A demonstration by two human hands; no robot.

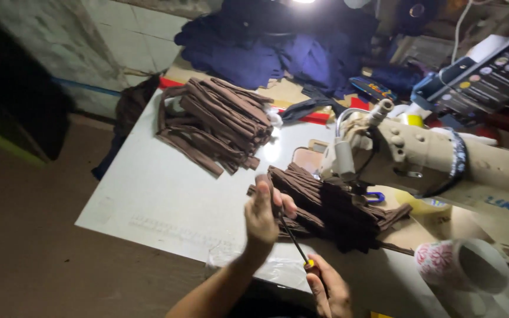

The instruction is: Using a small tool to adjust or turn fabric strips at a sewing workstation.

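Note:
My left hand (264,217) is raised over the white table (160,194), pinching the end of a narrow brown fabric strip (264,179) beside a loose pile of brown strips (337,206) under the sewing machine head (407,153). My right hand (329,291), near the table's front edge, grips the yellow-collared handle of a thin dark rod-like tool (293,238) whose shaft slants up toward my left hand. A second, larger stack of folded brown strips (216,123) lies farther back on the table.
Dark blue cloth (278,50) is heaped at the back. A floral cup (458,265) lies on its side at the right. Blue scissor handles (375,197) poke out beneath the machine. Cardboard and boxes crowd the far right; brown floor lies to the left.

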